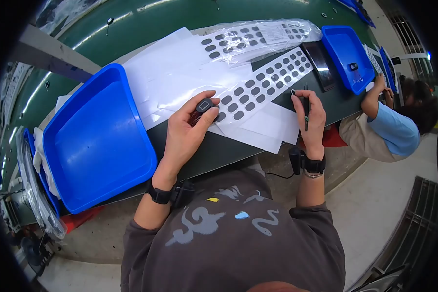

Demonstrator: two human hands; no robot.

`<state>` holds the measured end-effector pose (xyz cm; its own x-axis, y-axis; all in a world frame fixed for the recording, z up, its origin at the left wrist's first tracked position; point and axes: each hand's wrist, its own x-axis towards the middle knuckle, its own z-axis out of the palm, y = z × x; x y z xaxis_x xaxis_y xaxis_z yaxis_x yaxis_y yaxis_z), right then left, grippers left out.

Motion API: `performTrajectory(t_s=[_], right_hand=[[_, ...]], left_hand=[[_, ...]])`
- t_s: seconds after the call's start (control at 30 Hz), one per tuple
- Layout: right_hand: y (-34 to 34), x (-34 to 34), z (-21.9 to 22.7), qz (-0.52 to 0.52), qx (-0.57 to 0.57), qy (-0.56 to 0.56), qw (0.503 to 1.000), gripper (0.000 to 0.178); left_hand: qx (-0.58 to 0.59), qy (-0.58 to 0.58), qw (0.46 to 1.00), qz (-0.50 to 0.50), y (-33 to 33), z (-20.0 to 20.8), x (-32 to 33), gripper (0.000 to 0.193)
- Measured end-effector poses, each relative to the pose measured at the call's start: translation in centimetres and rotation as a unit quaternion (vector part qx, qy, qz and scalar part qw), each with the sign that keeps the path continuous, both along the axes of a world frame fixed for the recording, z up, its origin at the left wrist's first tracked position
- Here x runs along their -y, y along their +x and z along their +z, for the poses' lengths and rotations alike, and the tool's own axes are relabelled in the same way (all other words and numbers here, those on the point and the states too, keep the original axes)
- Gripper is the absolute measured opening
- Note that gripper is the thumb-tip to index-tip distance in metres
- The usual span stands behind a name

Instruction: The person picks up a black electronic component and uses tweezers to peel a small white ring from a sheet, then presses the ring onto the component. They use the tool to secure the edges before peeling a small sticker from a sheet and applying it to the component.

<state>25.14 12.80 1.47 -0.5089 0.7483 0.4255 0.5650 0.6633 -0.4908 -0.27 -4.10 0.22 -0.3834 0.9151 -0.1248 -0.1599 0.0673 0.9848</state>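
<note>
My left hand [190, 127] is closed around a small black device [205, 105] with a rounded rectangular face and a pale outline on it. Dark reddish strands, perhaps wires, show below it in the palm. In my right hand [312, 113] are slim black tweezers [306, 121], held upright along the fingers. A small pale-rimmed oval piece [293, 92] sits at that hand's thumb and fingertip. Between the hands lies a white sheet [253, 93] with rows of dark grey oval stickers, its near end next to the black device.
A large blue tray [95, 146] stands left, and a smaller blue tray [344, 58] at right holds a small dark part. White sheets [180, 73], a plastic-wrapped sticker stack [263, 36] and a dark flat phone-like slab [319, 67] lie beyond. A co-worker [384, 126] sits at right.
</note>
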Motion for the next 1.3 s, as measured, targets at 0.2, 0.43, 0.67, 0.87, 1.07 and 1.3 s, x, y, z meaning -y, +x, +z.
performTrajectory(t_s=[0.2,0.43,0.67,0.87,1.07,1.3], right_hand=[[-4.7,3.8,1.1,0.005,-0.296,-0.309,0.904,0.015],[-9.2,4.4,-0.9,0.137,-0.129,-0.467,0.864,0.015],[-9.6,4.6,-2.2,0.137,-0.084,-0.368,0.916,0.021],[-9.1,4.0,-2.0,0.15,-0.143,-0.424,0.882,0.02],[-9.0,3.9,-2.1,0.161,-0.064,-0.384,0.907,0.017],[-8.2,3.8,-2.9,0.176,-0.157,-0.411,0.881,0.013]], left_hand=[[-0.047,0.008,0.999,0.016,0.1,-0.1,-0.4,0.038],[-0.134,0.025,0.991,-0.004,-0.1,-0.6,-0.8,0.037],[-0.113,-0.001,0.994,-0.007,-0.1,-0.6,-0.7,0.036],[-0.107,-0.004,0.994,-0.006,-0.1,-0.6,-0.7,0.036],[-0.102,-0.009,0.995,-0.005,-0.1,-0.6,-0.8,0.035],[-0.101,-0.021,0.994,-0.035,-0.3,0.0,-0.6,0.035]])
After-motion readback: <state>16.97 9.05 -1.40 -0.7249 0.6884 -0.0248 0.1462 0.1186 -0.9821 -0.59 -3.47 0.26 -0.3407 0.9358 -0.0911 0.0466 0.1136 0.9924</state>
